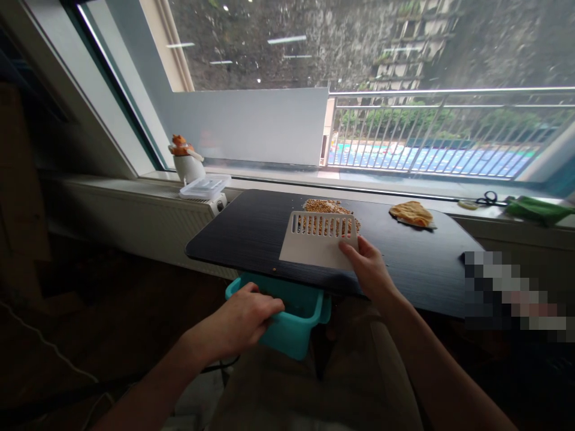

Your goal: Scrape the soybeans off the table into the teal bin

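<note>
My right hand (371, 266) grips the lower right corner of a flat white slotted scraper (309, 251), thumb on its face. The scraper is tilted up over the dark tabletop (238, 230), its row of slots toward the window. Behind it lies a heap of small tan grains or beans (326, 206), also visible through the slots; the exact kind is too small to tell. My left hand (249, 314) is closed over the near rim of a turquoise plastic tub (291, 341), held just below the table's front edge. Most of the tub's inside is in shadow.
A folded yellowish cloth (413, 214) lies at the table's right. On the sill are black scissors (487, 199) and a green cloth-like item (539, 211). A clear plastic box (205, 186) and a white pot (188, 169) with an orange figure stand left, by the radiator (179, 233).
</note>
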`<state>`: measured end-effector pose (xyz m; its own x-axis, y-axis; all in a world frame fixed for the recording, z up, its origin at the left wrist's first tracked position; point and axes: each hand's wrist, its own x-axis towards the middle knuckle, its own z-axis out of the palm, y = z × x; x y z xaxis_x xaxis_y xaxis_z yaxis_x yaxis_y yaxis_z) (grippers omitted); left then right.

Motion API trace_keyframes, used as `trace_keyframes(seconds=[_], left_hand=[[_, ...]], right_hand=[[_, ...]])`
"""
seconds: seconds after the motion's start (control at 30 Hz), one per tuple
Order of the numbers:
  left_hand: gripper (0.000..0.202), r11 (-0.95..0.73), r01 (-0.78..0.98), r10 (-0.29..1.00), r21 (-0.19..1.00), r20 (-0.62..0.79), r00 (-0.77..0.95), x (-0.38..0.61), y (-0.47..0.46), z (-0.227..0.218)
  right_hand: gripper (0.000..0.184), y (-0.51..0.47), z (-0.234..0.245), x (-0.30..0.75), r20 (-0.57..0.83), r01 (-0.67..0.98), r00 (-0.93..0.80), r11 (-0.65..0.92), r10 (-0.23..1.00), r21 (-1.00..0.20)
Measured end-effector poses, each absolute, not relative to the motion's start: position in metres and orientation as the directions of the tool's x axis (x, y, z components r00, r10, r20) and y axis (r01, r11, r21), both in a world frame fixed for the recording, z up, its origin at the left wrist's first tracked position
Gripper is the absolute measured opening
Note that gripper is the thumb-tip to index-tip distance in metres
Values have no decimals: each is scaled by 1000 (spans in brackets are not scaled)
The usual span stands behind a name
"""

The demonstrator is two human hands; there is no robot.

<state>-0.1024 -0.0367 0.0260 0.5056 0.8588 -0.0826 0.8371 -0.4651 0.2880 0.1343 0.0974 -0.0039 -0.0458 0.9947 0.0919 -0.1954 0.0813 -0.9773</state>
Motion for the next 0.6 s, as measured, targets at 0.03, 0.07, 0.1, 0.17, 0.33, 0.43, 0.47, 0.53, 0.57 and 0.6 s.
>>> trace_keyframes(seconds=[0.03,0.07,0.1,0.17,0.33,0.43,0.47,0.53,0.57,0.6], left_hand=[[18,-462,840,861,285,-84,502,-104,-37,26],[18,-459,843,863,283,-84,498,-105,-38,26],[18,-455,845,865,280,-85,494,-106,-38,25],[17,-450,849,868,278,-87,488,-106,-38,25],[16,-451,845,867,287,-86,491,-102,-39,25],[17,-469,831,855,301,-82,512,-96,-38,25],[17,-475,825,850,306,-81,520,-94,-38,24],[17,-485,818,845,310,-76,530,-92,-37,24],[17,-488,816,843,311,-75,533,-91,-36,24],[17,-490,814,841,311,-76,535,-90,-35,24]], right_hand=[[30,97,-4,130,93,-193,-52,82,994,-978],[30,96,-4,126,90,-188,-64,76,994,-979],[30,95,-4,124,82,-182,-85,65,993,-981],[30,93,-3,124,61,-176,-130,38,990,-984],[32,104,8,143,91,-268,24,94,996,-959],[29,118,14,159,95,-242,219,149,971,-959],[28,122,15,164,92,-221,258,151,962,-963],[27,128,15,172,85,-190,295,145,952,-971],[26,130,13,175,82,-182,299,141,951,-973],[26,132,11,177,78,-177,302,136,950,-975]])
